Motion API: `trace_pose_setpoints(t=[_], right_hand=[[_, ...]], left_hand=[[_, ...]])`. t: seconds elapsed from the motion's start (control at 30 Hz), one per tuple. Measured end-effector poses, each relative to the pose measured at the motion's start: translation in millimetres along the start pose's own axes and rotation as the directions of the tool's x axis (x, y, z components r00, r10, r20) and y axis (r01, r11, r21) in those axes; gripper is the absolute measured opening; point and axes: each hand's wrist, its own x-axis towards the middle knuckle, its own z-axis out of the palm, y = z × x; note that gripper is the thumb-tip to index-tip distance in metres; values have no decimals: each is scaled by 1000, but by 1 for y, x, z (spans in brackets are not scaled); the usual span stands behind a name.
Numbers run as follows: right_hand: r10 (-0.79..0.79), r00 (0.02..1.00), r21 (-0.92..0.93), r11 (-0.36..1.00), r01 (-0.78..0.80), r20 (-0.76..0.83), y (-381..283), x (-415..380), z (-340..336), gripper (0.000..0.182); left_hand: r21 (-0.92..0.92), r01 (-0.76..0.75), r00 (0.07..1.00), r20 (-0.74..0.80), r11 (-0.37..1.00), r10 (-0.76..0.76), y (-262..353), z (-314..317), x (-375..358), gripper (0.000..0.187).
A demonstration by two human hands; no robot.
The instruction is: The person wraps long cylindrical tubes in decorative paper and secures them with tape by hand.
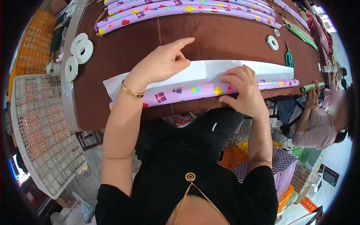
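Note:
A roll of purple wrapping paper [174, 96] with a gift-box pattern lies along the near edge of the table. Its loose white-backed flap [215, 67] spreads out on the far side. My right hand [244, 88] grips the roll right of its middle, fingers over the top and thumb on the near side. Above the flap's left part is my left hand [163, 62], with its index finger stretched out, the thumb apart and the other fingers bent. I see nothing held in it. Whether its underside touches the paper is hidden.
Finished purple rolls [187, 10] lie across the table's far side. White tape rolls [84, 49] sit at the left, and another tape roll [272, 43] is near green-handled scissors [288, 59] at the right. A plastic crate [45, 135] stands left; a co-worker [317, 127] is at the right.

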Motion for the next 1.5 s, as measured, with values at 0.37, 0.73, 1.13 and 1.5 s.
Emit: trace_pose_setpoints(t=[0.37, 0.73, 1.13, 1.5], right_hand=[[-141, 990, 51, 989, 141, -9, -28, 13, 31, 43], [-97, 995, 137, 985, 101, -30, -25, 20, 29, 38], [-46, 951, -72, 997, 25, -306, -45, 55, 52, 17], [-20, 961, -95, 995, -7, -276, -46, 59, 56, 18]], left_hand=[[231, -25, 997, -70, 973, 42, 21, 3, -4, 65], [-107, 21, 991, 132, 994, -6, -3, -10, 4, 72], [-71, -27, 986, 165, 997, 39, -2, -11, 0, 77], [-61, -18, 989, 148, 998, 27, 2, -11, -2, 78]])
